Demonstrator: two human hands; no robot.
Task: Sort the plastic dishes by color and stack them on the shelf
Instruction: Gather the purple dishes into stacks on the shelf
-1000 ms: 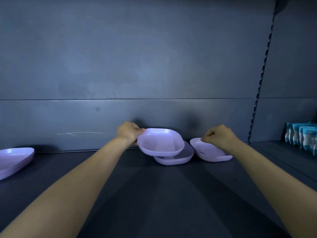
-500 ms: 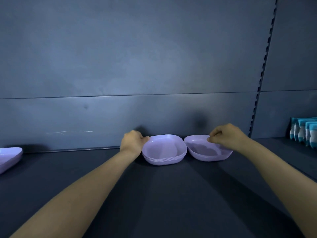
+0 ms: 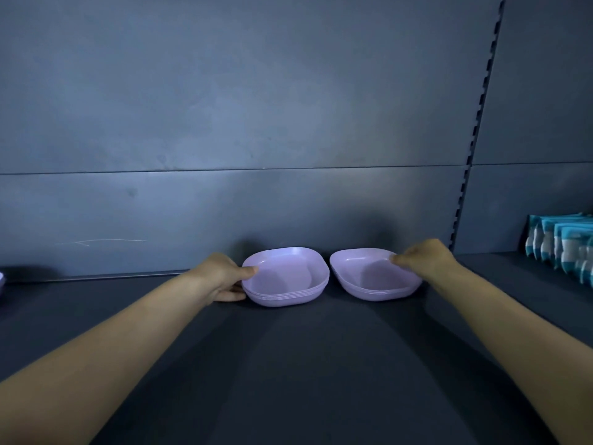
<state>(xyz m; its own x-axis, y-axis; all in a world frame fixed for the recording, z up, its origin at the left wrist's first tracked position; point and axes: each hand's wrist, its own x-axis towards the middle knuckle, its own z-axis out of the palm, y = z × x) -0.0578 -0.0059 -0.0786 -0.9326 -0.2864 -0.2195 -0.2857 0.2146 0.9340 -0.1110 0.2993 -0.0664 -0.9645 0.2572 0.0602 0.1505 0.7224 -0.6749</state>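
Observation:
Two stacks of lilac plastic dishes rest side by side at the back of the dark shelf (image 3: pixel 288 364). The left stack (image 3: pixel 288 279) holds several nested dishes; my left hand (image 3: pixel 221 277) grips its left rim, thumb on top. The right stack (image 3: pixel 373 277) sits level beside it, a narrow gap between them. My right hand (image 3: pixel 423 260) pinches the right stack's far right rim. Both stacks sit flat on the shelf.
A grey back panel (image 3: pixel 256 123) rises right behind the dishes. A slotted upright (image 3: pixel 475 133) divides the bays. Blue and white packets (image 3: pixel 564 245) stand at the right. A sliver of another lilac dish (image 3: pixel 1 281) shows at the far left edge.
My left hand lowered its lilac dish onto the left stack, now nested flat. My right hand set its tilted dish level beside it. The view shifted right.

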